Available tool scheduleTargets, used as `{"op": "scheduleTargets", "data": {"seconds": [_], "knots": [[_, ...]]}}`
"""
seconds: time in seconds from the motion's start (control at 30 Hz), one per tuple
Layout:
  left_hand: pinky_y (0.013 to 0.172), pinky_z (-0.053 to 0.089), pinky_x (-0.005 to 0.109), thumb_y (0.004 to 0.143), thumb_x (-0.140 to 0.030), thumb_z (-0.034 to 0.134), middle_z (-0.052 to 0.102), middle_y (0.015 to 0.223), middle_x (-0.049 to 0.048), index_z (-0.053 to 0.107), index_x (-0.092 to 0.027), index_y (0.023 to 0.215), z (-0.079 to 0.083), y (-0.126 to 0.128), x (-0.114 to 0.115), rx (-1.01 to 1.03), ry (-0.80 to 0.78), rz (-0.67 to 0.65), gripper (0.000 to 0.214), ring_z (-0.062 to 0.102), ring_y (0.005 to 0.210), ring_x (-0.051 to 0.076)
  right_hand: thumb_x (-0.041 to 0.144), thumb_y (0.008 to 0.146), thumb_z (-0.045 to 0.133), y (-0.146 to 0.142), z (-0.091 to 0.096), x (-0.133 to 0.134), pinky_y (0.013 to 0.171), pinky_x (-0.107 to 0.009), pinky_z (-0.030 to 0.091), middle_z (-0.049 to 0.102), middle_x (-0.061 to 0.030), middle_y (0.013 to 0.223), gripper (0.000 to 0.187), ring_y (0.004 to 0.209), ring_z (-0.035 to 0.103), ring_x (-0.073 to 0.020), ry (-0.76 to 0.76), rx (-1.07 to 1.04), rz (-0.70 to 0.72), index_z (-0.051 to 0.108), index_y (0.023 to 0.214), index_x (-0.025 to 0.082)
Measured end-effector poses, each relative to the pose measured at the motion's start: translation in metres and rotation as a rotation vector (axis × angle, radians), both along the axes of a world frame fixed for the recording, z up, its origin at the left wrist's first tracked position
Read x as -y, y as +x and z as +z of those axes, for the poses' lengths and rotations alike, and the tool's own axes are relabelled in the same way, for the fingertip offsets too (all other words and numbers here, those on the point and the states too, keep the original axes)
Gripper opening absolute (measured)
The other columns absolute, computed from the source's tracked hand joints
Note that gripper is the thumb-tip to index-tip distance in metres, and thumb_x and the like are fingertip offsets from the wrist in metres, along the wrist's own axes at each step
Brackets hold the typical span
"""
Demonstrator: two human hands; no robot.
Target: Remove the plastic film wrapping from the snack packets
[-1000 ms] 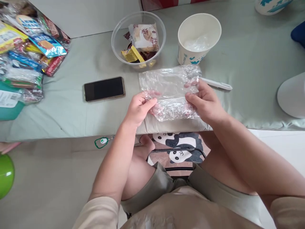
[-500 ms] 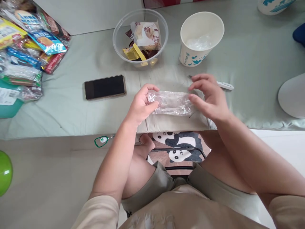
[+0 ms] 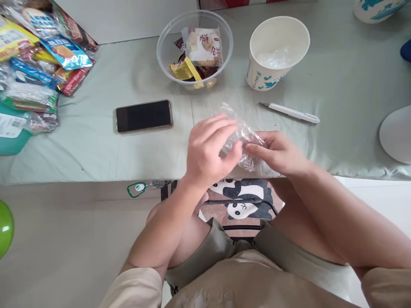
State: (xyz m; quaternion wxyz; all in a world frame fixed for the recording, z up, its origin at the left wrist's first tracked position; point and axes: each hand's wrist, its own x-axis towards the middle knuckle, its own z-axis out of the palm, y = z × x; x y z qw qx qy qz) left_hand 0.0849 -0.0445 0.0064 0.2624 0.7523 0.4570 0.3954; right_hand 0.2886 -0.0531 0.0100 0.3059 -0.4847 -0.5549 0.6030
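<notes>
A crumpled clear plastic bag [image 3: 243, 133] lies folded small at the near edge of the table, between both hands. My left hand [image 3: 210, 147] covers its left part, fingers curled onto the plastic. My right hand [image 3: 276, 152] pinches the bag's right side with thumb and fingers. Behind the bag stand a clear plastic bowl [image 3: 167, 51] holding wrapped snacks and a white paper cup [image 3: 278, 53] with crumpled plastic inside.
A black phone [image 3: 144, 115] lies left of my hands. A white pen [image 3: 290, 112] lies to the right. A pile of snack packets [image 3: 35, 64] fills the far left. A white round plate [image 3: 396, 133] sits at the right edge. The pale green table cloth [image 3: 96, 145] ends just before my knees.
The bag was held spread wide, then folded into a narrow strip, and is now bunched small. My left hand has moved right over it, close to my right hand.
</notes>
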Motion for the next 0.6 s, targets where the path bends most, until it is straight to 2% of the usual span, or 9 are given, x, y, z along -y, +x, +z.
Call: {"op": "scheduleTargets", "data": {"seconds": [0.1, 0.2, 0.27, 0.33, 0.37, 0.43, 0.5, 0.53, 0.6], "knots": [[0.114, 0.050, 0.048, 0.087, -0.041, 0.073, 0.074, 0.132, 0.0122, 0.071, -0.019, 0.122, -0.003, 0.005, 0.001, 0.057, -0.229, -0.140, 0.042, 0.065, 0.131, 0.033, 0.049, 0.089, 0.073, -0.003, -0.003, 0.000, 0.070, -0.030, 0.055, 0.071, -0.0025, 0.082, 0.029, 0.074, 0.064, -0.0164, 0.059, -0.090, 0.019, 0.073, 0.087, 0.020], [0.085, 0.059, 0.034, 0.087, -0.032, 0.070, 0.080, 0.109, 0.0050, 0.072, -0.021, 0.122, -0.007, 0.004, -0.005, 0.138, -0.480, -0.151, 0.037, 0.074, 0.096, 0.023, 0.052, 0.091, 0.070, -0.002, -0.010, 0.000, 0.084, -0.036, 0.059, 0.073, -0.0046, 0.094, 0.031, 0.088, 0.069, -0.0203, 0.097, -0.118, 0.076, 0.072, 0.096, 0.022], [0.067, 0.053, 0.029, 0.088, -0.024, 0.064, 0.077, 0.084, -0.0002, 0.075, -0.021, 0.112, -0.007, 0.000, -0.009, 0.148, -0.550, -0.119, 0.027, 0.067, 0.071, 0.016, 0.054, 0.089, 0.072, 0.001, -0.016, -0.001, 0.089, -0.038, 0.058, 0.072, -0.0066, 0.106, 0.033, 0.099, 0.068, -0.0221, 0.179, -0.039, -0.035, 0.070, 0.102, 0.023], [0.061, 0.049, 0.027, 0.088, -0.020, 0.061, 0.072, 0.072, -0.0025, 0.077, -0.021, 0.104, -0.007, -0.003, -0.011, 0.144, -0.596, -0.148, 0.023, 0.062, 0.062, 0.014, 0.055, 0.081, 0.080, 0.003, -0.021, -0.002, 0.093, -0.039, 0.057, 0.067, -0.0087, 0.125, 0.047, 0.112, 0.065, -0.0244, 0.302, 0.066, -0.208, 0.067, 0.114, 0.025], [0.060, 0.048, 0.026, 0.088, -0.019, 0.062, 0.070, 0.071, -0.0030, 0.077, -0.021, 0.103, -0.007, -0.004, -0.011, 0.148, -0.618, -0.186, 0.022, 0.061, 0.061, 0.013, 0.054, 0.077, 0.084, 0.004, -0.022, -0.001, 0.093, -0.039, 0.057, 0.066, -0.0093, 0.128, 0.053, 0.115, 0.064, -0.0248, 0.340, 0.101, -0.252, 0.065, 0.117, 0.025], [0.060, 0.047, 0.024, 0.085, -0.019, 0.065, 0.071, 0.075, -0.0027, 0.076, -0.021, 0.102, -0.008, -0.005, -0.011, 0.194, -0.637, -0.227, 0.020, 0.060, 0.063, 0.011, 0.054, 0.078, 0.083, 0.002, -0.022, 0.000, 0.088, -0.037, 0.056, 0.070, -0.0083, 0.116, 0.048, 0.103, 0.067, -0.0225, 0.320, 0.135, -0.220, 0.065, 0.111, 0.023], [0.061, 0.049, 0.023, 0.083, -0.023, 0.070, 0.072, 0.080, -0.0013, 0.075, -0.020, 0.104, -0.010, -0.005, -0.013, 0.296, -0.655, -0.192, 0.021, 0.061, 0.065, 0.011, 0.053, 0.087, 0.074, -0.001, -0.019, 0.003, 0.072, -0.032, 0.054, 0.069, -0.0034, 0.086, 0.035, 0.078, 0.064, -0.0168, 0.220, 0.130, -0.181, 0.064, 0.094, 0.021], [0.063, 0.051, 0.023, 0.082, -0.025, 0.073, 0.073, 0.082, -0.0003, 0.074, -0.020, 0.105, -0.011, -0.004, -0.015, 0.356, -0.673, -0.160, 0.024, 0.063, 0.067, 0.011, 0.054, 0.089, 0.071, -0.003, -0.016, 0.003, 0.064, -0.030, 0.050, 0.065, -0.0010, 0.075, 0.034, 0.068, 0.060, -0.0145, 0.180, 0.116, -0.198, 0.062, 0.089, 0.021], [0.067, 0.055, 0.024, 0.079, -0.027, 0.076, 0.075, 0.085, 0.0019, 0.072, -0.019, 0.104, -0.011, -0.004, -0.021, 0.452, -0.704, -0.115, 0.026, 0.067, 0.071, 0.013, 0.053, 0.087, 0.073, -0.003, -0.010, 0.001, 0.055, -0.027, 0.043, 0.060, 0.0013, 0.067, 0.034, 0.059, 0.055, -0.0126, 0.160, 0.090, -0.281, 0.060, 0.085, 0.022]]}}
